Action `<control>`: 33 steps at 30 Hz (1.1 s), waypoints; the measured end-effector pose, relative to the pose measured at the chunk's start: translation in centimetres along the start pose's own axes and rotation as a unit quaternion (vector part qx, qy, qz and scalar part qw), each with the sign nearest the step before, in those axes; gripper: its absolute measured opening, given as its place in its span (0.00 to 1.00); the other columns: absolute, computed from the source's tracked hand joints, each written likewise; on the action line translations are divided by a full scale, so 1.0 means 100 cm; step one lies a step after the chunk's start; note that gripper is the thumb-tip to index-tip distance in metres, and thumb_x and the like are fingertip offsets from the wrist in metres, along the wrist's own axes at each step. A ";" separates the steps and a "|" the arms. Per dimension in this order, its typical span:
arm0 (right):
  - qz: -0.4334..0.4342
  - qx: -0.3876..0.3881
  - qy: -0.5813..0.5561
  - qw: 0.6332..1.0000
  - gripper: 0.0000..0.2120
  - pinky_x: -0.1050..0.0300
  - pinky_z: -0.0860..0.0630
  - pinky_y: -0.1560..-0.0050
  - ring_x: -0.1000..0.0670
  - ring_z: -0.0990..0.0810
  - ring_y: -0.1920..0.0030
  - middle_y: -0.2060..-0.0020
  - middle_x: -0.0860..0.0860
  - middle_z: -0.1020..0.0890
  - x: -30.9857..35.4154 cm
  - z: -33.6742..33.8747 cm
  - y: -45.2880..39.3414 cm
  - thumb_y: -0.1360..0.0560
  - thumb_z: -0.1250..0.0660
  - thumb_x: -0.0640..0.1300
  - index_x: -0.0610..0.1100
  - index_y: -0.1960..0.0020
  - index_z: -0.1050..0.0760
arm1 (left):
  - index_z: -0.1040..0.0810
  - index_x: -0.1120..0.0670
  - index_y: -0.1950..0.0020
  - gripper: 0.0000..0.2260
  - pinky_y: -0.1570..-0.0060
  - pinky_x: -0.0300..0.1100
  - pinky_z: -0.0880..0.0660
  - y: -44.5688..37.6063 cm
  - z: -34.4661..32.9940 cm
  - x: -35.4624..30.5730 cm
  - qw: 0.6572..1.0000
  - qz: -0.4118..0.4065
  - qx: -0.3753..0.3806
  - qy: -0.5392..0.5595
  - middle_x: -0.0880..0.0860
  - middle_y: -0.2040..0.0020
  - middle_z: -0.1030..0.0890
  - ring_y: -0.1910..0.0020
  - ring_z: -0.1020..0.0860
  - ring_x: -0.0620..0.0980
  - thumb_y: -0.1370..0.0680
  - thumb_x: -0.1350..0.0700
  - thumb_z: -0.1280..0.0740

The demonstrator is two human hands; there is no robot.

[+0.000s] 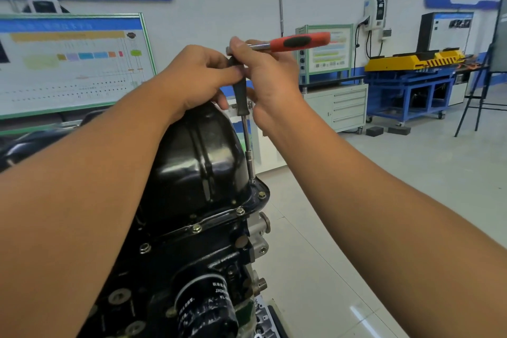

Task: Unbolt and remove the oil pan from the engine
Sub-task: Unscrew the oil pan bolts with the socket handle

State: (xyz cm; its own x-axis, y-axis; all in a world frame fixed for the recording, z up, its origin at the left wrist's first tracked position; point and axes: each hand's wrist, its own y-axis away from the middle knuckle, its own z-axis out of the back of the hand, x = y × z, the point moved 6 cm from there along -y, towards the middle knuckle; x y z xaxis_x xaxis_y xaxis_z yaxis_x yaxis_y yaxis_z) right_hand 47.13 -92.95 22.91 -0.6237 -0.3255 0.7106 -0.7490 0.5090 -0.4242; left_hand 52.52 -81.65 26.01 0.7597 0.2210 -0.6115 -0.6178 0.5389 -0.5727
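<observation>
Clearly early: both hands, left hand (197,77) and right hand (269,74), grip the ratchet (299,42) and extension bar (241,96) together; below them, flange bolts (240,211) remain in the oil pan (197,162).

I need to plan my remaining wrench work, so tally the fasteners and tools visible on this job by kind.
Flange bolts in plain view on the oil pan: 4
Ratchet with extension bar: 1
Oil filter: 1
Total: 6

Open floor (370,200) right of engine (192,269), oil pan (197,162) dome crowding extension bar (247,140) from the left, both hands (197,77) packed at bar's top, flange bolts (240,211) exposed along near rim
</observation>
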 end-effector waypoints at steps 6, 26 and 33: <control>-0.048 0.020 0.051 0.997 0.09 0.53 0.18 0.64 0.47 0.13 0.59 0.58 0.45 0.14 -0.004 -0.002 -0.006 0.20 0.29 0.46 0.39 0.51 0.19 | 0.25 0.55 0.53 0.15 0.71 0.32 0.28 0.000 0.005 0.002 0.999 0.015 -0.036 -0.007 0.49 0.72 0.17 0.75 0.19 0.47 0.25 0.48 0.22; 0.165 0.025 0.232 0.958 0.09 0.46 0.16 0.48 0.51 0.13 0.54 0.59 0.51 0.13 0.005 -0.005 -0.013 0.32 0.21 0.43 0.49 0.54 0.17 | 0.23 0.49 0.52 0.09 0.76 0.34 0.30 0.004 0.004 -0.005 0.996 -0.024 -0.047 -0.069 0.50 0.73 0.21 0.78 0.26 0.43 0.25 0.60 0.26; 0.104 -0.004 0.086 0.991 0.08 0.52 0.17 0.57 0.49 0.13 0.59 0.62 0.49 0.13 -0.004 0.004 -0.013 0.28 0.22 0.40 0.41 0.53 0.20 | 0.17 0.56 0.46 0.09 0.67 0.38 0.24 0.005 0.004 -0.004 0.999 -0.012 -0.035 -0.024 0.58 0.65 0.15 0.74 0.21 0.49 0.24 0.56 0.26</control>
State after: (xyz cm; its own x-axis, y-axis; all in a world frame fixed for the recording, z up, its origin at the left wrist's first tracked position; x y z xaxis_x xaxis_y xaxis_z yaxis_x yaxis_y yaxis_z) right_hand 48.28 -93.85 22.94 -0.7161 -0.0725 0.6942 -0.6062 0.5575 -0.5672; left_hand 52.04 -81.16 26.18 0.7824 0.2487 -0.5710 -0.6105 0.4872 -0.6244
